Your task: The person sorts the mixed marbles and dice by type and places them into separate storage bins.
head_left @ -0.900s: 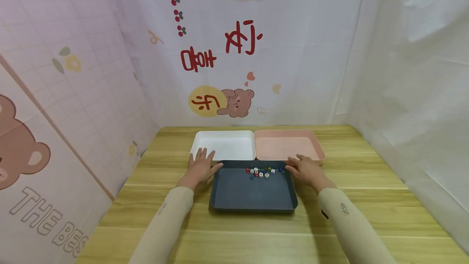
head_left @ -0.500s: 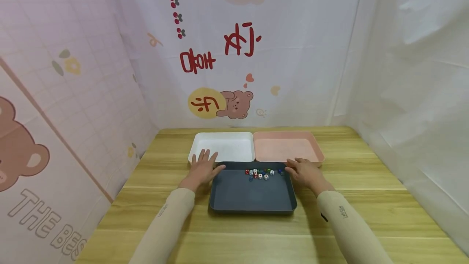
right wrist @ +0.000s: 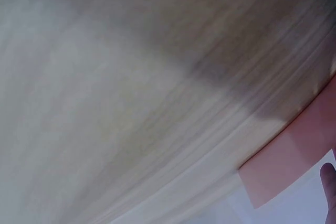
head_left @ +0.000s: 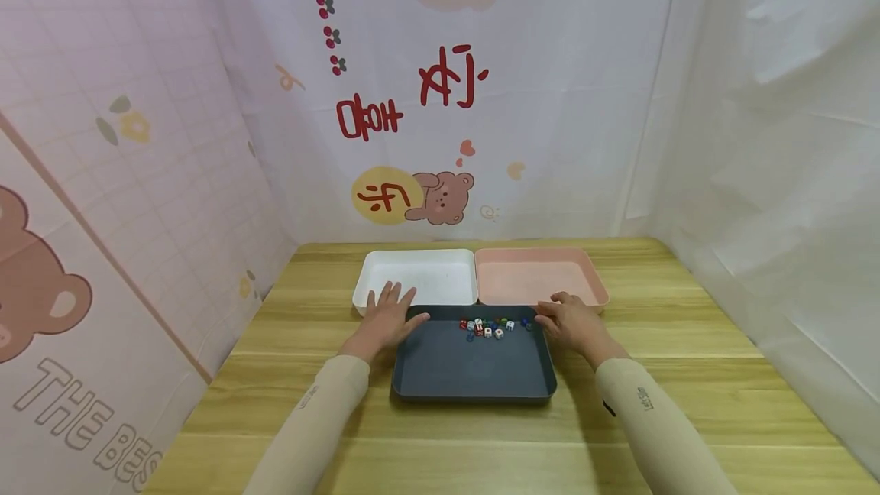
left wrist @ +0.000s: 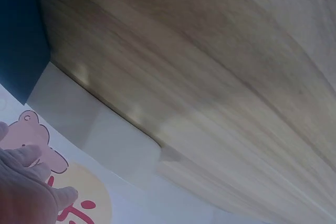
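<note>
From the head view, you have the dark tray [head_left: 474,369] lying flat between your two hands, its long axis running crosswise from one hand to the other and its short ends facing them; its body reaches back from your fingertips toward you. The dice [head_left: 488,333] sit inside it, bunched along the far side and closer to your right hand than to your left. Your left hand [head_left: 386,321] is palm down, fingers spread wide and pointing away from you over the near left part of the white tray [head_left: 440,277], thumb stretched inward at the dark tray's far left corner. Your right hand [head_left: 574,321] slants inward, fingers loosely bent by the pink tray's [head_left: 539,281] near edge, thumb at the dark tray's far right corner; you cannot tell whether it presses there. Both forearms, in pale sleeves [head_left: 646,403], come in diagonally over the table [head_left: 481,449]. From the left wrist view, your splayed fingers show at the lower left, with the white tray's side and the dark tray's end near them. From the right wrist view, only a sliver of your hand shows, just beside the pink tray's wall.
</note>
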A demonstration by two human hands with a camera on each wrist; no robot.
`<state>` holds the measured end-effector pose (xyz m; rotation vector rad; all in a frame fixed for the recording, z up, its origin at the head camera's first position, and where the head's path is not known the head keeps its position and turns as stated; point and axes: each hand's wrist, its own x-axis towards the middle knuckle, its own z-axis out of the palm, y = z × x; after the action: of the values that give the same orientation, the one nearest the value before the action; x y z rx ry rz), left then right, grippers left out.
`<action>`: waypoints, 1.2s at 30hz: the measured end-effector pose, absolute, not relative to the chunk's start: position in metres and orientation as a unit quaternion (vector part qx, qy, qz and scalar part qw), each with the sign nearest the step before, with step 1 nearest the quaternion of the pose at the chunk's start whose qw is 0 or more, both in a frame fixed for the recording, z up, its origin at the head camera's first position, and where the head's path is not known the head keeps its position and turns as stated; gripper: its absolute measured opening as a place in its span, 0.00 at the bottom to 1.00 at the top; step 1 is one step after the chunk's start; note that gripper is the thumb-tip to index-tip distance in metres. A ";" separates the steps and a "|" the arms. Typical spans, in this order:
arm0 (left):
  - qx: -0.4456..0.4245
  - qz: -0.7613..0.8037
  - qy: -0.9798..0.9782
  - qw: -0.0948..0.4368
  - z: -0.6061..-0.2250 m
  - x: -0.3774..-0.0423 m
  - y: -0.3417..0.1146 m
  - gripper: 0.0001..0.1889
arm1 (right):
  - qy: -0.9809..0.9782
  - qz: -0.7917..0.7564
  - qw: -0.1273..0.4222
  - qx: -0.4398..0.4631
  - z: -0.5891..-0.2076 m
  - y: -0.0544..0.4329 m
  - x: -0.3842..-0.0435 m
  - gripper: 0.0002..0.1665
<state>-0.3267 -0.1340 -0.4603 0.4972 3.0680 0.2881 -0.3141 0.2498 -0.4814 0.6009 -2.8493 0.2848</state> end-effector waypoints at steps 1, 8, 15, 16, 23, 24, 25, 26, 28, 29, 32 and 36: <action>0.161 0.091 0.983 0.010 -0.460 -0.326 -0.133 0.39 | -0.967 0.096 0.112 0.206 -0.481 0.250 -0.314 0.22; 0.171 0.094 0.981 0.008 -0.458 -0.322 -0.128 0.39 | -0.962 0.099 0.128 0.219 -0.480 0.250 -0.315 0.19; 0.175 0.088 0.981 0.011 -0.458 -0.321 -0.121 0.39 | -0.953 0.120 0.134 0.243 -0.482 0.252 -0.317 0.18; 0.177 0.088 0.980 0.010 -0.458 -0.321 -0.121 0.39 | -0.952 0.119 0.136 0.247 -0.483 0.252 -0.318 0.17; 0.190 0.090 0.978 0.005 -0.458 -0.319 -0.114 0.39 | -0.947 0.129 0.137 0.262 -0.483 0.254 -0.319 0.15; 0.192 0.087 0.977 0.005 -0.458 -0.319 -0.113 0.39 | -0.946 0.129 0.137 0.265 -0.483 0.254 -0.319 0.15; 0.196 0.088 0.977 0.002 -0.458 -0.318 -0.113 0.38 | -0.945 0.131 0.137 0.267 -0.483 0.254 -0.319 0.15; 0.199 0.087 0.976 -0.001 -0.458 -0.318 -0.112 0.38 | -0.944 0.133 0.138 0.268 -0.483 0.253 -0.319 0.15; 0.205 0.087 0.975 -0.007 -0.458 -0.317 -0.110 0.37 | -0.942 0.131 0.145 0.272 -0.483 0.253 -0.320 0.15; 0.208 0.086 0.974 -0.010 -0.457 -0.317 -0.110 0.37 | -0.941 0.130 0.148 0.275 -0.483 0.253 -0.320 0.14; 0.217 0.088 0.972 -0.016 -0.457 -0.318 -0.107 0.37 | -0.941 0.126 0.155 0.274 -0.484 0.254 -0.322 0.14; 0.224 0.089 0.970 -0.023 -0.457 -0.321 -0.105 0.36 | -0.943 0.123 0.154 0.267 -0.484 0.255 -0.323 0.14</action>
<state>-0.3212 -0.1048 -0.4572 0.7149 3.0932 0.2839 -0.3233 0.2546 -0.4843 0.7642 -2.7044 0.3532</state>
